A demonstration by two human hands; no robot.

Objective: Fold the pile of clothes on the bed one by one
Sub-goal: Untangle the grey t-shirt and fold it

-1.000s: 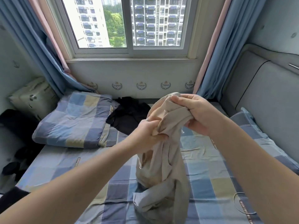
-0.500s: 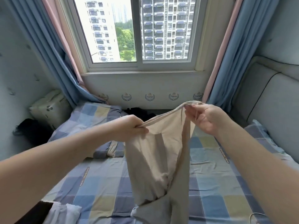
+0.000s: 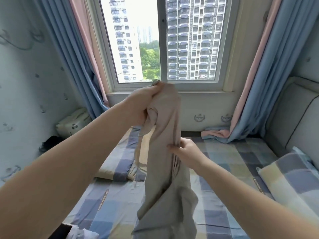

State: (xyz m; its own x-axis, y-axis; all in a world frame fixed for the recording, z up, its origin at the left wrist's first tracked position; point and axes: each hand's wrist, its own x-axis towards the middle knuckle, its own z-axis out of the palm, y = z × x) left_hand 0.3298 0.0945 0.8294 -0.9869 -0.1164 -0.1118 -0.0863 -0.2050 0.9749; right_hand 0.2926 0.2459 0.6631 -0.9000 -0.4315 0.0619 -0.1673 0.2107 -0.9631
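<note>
View: head camera, the only one.
Beige garment (image 3: 164,152): held up in the air over the bed (image 3: 224,161), hanging long and narrow, with its lower end bunched near the bottom edge of the picture.
Left hand (image 3: 143,104): raised in front of the window (image 3: 162,49), fingers curled tight round the garment's top end. It is probably held high so the cloth drops under its own weight and its shape can be read.
Right hand (image 3: 186,150): lower down, thumb and fingers pinching the garment's right edge about midway. This looks like a search for a seam or side to spread it out.
Step, as a guess: sorting out this one piece before laying it flat to fold.
Other clothes (image 3: 77,232): white and dark cloth at the lower left corner, likely waiting their turn.
Pillow (image 3: 284,178): checked, at the right, apart from the garment.
Writing: small strip labels (image 3: 103,199) on the checked sheet, too blurred to read. The wall emblems (image 3: 198,118) under the sill show no legible words.
</note>
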